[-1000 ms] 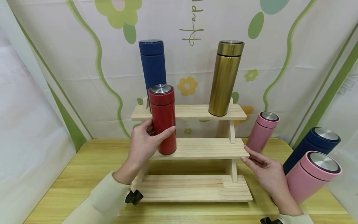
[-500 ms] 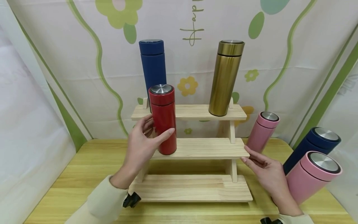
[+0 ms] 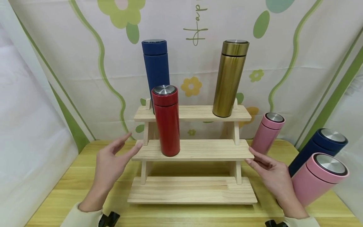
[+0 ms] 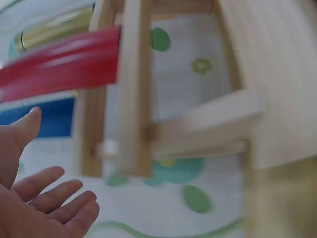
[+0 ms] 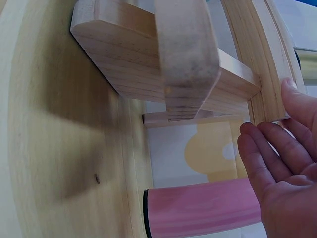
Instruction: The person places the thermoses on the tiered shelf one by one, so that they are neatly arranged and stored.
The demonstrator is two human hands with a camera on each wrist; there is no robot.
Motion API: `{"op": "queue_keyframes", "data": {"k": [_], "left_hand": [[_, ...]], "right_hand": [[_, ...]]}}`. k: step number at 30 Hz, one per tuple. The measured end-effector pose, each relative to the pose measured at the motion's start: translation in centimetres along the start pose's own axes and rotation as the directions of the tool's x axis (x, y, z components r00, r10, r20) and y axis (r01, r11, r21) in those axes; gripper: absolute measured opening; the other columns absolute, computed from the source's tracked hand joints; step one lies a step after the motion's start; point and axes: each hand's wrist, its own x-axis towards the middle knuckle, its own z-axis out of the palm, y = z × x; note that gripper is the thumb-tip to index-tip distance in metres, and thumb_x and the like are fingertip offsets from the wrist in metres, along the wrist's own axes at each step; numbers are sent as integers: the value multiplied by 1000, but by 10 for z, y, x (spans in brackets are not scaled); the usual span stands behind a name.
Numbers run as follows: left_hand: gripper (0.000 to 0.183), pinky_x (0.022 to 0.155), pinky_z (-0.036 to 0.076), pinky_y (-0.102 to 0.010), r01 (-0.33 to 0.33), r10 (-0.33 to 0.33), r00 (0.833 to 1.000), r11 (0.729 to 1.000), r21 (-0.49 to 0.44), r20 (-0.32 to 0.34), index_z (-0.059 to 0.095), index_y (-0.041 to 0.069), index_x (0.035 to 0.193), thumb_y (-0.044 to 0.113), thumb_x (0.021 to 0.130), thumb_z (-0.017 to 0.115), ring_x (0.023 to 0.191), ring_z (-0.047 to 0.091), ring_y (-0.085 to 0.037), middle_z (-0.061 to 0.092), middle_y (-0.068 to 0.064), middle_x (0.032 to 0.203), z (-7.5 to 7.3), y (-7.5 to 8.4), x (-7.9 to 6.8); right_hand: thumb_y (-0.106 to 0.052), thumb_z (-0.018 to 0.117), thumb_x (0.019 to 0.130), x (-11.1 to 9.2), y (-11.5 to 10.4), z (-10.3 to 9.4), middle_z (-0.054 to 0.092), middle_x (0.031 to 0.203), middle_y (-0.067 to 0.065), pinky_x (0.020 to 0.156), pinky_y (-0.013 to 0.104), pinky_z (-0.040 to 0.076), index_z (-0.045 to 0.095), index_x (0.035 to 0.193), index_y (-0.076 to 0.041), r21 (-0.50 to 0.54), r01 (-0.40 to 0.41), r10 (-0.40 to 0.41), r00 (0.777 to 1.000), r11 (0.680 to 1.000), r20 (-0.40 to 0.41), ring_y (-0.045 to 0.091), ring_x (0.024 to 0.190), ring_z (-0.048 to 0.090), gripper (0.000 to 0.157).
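Note:
A red thermos bottle with a steel-topped lid stands upright on the left part of the middle board of a three-tier wooden display stand. My left hand is off to its left, apart from it, with nothing between thumb and fingers. The left wrist view shows that hand with spread fingers, beside the blurred red bottle. My right hand pinches the right end of the middle board, thumb and fingers on either side of its edge in the right wrist view.
On the top board stand a blue bottle at left and a gold bottle at right. Right of the stand are a slim pink bottle, a dark blue bottle and a larger pink bottle, close by my right hand.
My left hand has let go of the red bottle and moved left and slightly down from it. The bottle stays on the middle board. My right hand keeps its place on the stand.

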Motion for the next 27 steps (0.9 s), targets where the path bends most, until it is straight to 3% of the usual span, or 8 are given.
{"op": "queue_keyframes", "data": {"k": [4,10,23,27], "left_hand": [[76,125,44,-57,96,-95,991,995,-2,92,59,21,156,55,92,83,156,46,-39,52,-5,165,-1,-27,-1],[74,127,41,-50,61,-50,981,997,-52,187,58,18,156,49,94,83,156,47,-34,54,-2,163,5,-51,1],[66,121,46,-35,104,-79,975,989,-110,207,65,24,150,45,91,87,150,54,-24,59,3,159,7,-63,6],[66,116,49,-25,104,-77,975,988,-118,209,65,24,150,43,91,88,148,54,-23,60,2,158,7,-64,6]], "right_hand": [[-42,83,96,0,0,-1,72,115,-32,77,7,59,71,143,-24,-13,-2,2,1000,1000,0,-20,99,67,52],[-42,83,96,0,0,0,72,120,-31,80,7,59,71,144,-24,3,0,0,1000,1000,8,-20,102,67,53],[-44,83,96,-1,-2,1,72,120,-31,79,7,59,71,144,-25,-10,-15,15,1000,1000,4,-21,101,66,53],[-43,83,96,-1,-1,1,72,118,-32,79,7,59,71,144,-24,-2,-17,17,1000,1000,6,-20,101,67,53]]}}
